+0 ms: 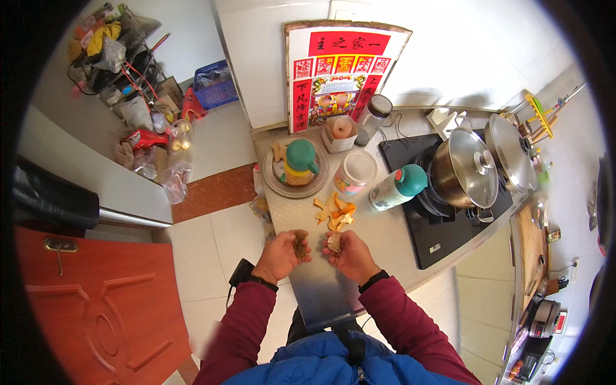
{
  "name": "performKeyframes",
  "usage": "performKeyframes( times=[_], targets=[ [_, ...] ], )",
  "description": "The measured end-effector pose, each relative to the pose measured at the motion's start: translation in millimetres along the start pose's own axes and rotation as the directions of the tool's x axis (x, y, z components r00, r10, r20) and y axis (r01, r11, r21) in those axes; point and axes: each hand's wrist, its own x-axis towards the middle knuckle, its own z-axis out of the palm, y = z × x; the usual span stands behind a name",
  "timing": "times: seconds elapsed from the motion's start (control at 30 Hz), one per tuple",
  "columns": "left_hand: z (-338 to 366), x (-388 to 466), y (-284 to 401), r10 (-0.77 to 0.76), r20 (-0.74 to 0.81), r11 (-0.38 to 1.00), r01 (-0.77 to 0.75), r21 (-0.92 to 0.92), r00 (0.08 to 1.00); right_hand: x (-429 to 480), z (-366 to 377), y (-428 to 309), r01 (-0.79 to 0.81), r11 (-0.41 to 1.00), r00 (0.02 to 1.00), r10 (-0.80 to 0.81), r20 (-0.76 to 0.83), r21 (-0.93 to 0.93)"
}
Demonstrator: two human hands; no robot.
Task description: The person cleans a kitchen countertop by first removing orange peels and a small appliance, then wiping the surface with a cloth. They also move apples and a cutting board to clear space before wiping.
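My left hand [279, 256] holds a small dark brown piece [300, 244] between thumb and fingers, over the front of the counter [313, 281]. A paler, tan piece [334, 242] sits in the curled fingers of my right hand [356, 256]. What the two pieces are is too small to tell. Both hands are apart, palms turned inward. Just beyond them lies a loose pile of orange peel [340, 214]. A white lidded canister [356, 172] stands behind the peel, and a pale bottle with a teal cap [397, 187] is to its right.
At the back left, a round metal tray [275, 187] bears a teal-lidded jar [299, 163]. A small box [340, 134] and a clear tumbler [373, 120] stand by the wall. On the right, lidded pots [464, 168] sit on a black cooktop [433, 240]. A red door [106, 303] is at left.
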Motion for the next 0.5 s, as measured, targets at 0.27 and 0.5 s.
performKeyframes(
  times=[0.27, 0.5],
  targets=[
    [-5.4, -20.3, 6.2, 0.155, -0.172, 0.969, -0.116, 0.216, 0.973, 15.6, 42.2, 5.2, 0.126, 0.96, 0.991, -0.111, 0.073, -0.249],
    [0.0, -1.0, 8.3, 0.156, -0.197, 0.944, -0.087, 0.32, 0.968, 3.5, 47.5, 5.3, 0.17, 0.966, 0.985, -0.172, 0.002, -0.193]
  ],
)
